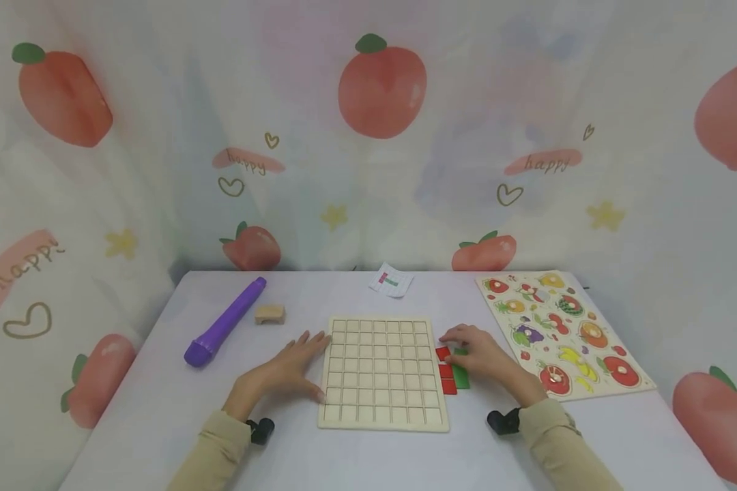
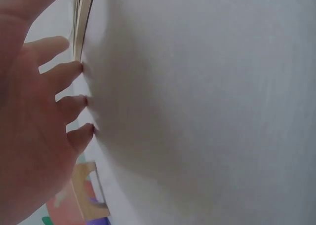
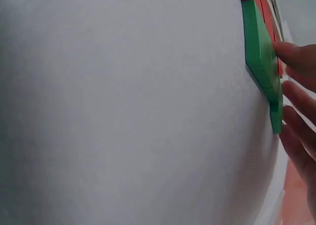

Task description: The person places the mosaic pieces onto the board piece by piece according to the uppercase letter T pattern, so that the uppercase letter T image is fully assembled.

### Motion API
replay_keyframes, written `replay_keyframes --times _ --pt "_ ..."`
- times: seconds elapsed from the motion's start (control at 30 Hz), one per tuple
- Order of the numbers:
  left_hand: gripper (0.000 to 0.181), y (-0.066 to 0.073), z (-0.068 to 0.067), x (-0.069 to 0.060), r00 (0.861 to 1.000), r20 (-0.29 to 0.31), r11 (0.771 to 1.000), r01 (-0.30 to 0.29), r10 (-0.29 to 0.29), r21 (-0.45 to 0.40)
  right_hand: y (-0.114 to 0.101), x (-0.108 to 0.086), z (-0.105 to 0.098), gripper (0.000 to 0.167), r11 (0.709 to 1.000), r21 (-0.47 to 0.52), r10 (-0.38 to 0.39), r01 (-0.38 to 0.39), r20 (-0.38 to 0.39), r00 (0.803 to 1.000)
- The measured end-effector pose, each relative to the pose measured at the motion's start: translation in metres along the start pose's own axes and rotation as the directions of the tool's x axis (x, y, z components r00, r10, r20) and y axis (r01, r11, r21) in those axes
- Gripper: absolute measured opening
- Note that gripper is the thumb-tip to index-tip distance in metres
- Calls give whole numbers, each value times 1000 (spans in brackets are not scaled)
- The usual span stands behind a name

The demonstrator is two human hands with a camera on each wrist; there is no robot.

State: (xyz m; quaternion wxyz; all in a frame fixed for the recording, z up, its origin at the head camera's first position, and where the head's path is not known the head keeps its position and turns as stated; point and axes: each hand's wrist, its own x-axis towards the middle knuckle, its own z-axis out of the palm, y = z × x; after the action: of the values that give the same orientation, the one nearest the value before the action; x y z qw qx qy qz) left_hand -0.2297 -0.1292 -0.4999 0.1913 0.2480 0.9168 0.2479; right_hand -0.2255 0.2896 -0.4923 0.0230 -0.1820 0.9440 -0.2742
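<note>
A pale wooden grid board (image 1: 381,373) with rows of square cells lies flat in the middle of the table. My left hand (image 1: 286,370) is spread along its left edge, thumb near the lower corner and fingertips at the upper side. Just right of the board, my right hand (image 1: 478,352) lies over red tiles (image 1: 447,385) and green tiles (image 1: 461,378). In the right wrist view, the thumb touches a green tile (image 3: 259,47), and the other fingers are loosely bent near the tiles. Part of both tile groups is hidden under this hand.
A purple toy microphone (image 1: 224,326) and a small wooden bridge-shaped block (image 1: 270,314) lie at the left. Behind the board is a paper card (image 1: 398,284) with a coloured grid pattern. A fruit puzzle board (image 1: 543,341) lies at the right. Printed cloth (image 1: 381,184) surrounds the table.
</note>
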Motion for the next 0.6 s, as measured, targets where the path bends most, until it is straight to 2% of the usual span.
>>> replay_keyframes --times 0.1,0.2,0.43,0.6 --pt "122 2 3 4 1000 0 1000 10 -10 23 1 1 -1 24 1000 -10 -2 2 11 1000" --pt "122 3 5 2 999 0 999 35 -35 24 0 2 2 18 1000 -2 7 -7 14 1000" --pt "122 8 4 1 999 3 999 37 -37 6 -6 3 4 20 993 57 105 -105 11 994" --pt "122 12 3 1 999 0 999 52 -52 3 -9 4 3 14 988 92 129 -127 -17 992"
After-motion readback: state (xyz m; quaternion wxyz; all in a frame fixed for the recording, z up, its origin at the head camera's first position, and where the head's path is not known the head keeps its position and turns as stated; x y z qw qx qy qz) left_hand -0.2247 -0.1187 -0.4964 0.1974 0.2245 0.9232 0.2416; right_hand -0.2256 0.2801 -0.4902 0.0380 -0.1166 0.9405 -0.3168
